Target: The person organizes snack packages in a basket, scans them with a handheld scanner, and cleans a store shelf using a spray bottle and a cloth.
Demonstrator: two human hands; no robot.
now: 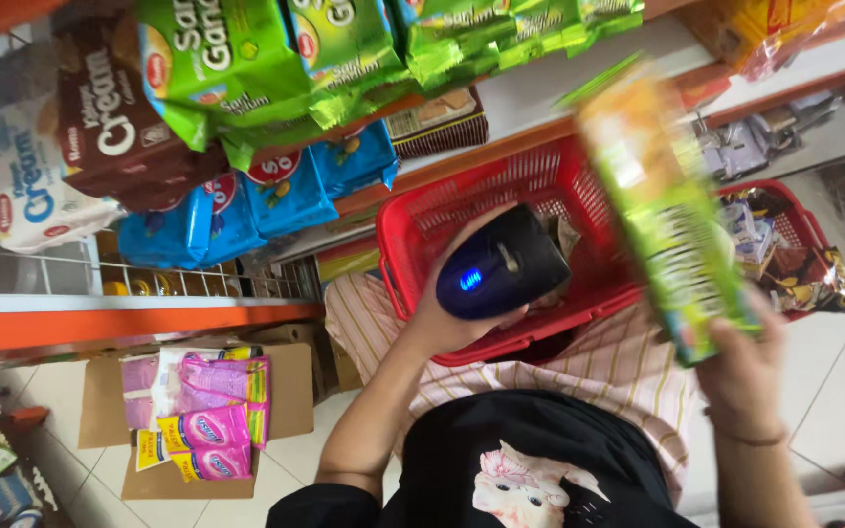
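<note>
My left hand [442, 318] grips a black handheld scanner [501, 266] with a blue light glowing on it. My right hand [743, 364] holds up a long green and yellow snack packet [665, 210], blurred by motion, to the right of the scanner. Both are raised over a red plastic basket [422, 225] that rests on my lap, against striped trousers. The scanner's front faces toward the packet, a short gap apart.
Orange-edged shelves carry green packets [246, 59], blue packets [246, 200], a brown pack [110, 117] and a white one [26, 186]. A second red basket [804, 230] holds assorted snacks. An open cardboard box [286, 391] of pink packets sits on the tiled floor.
</note>
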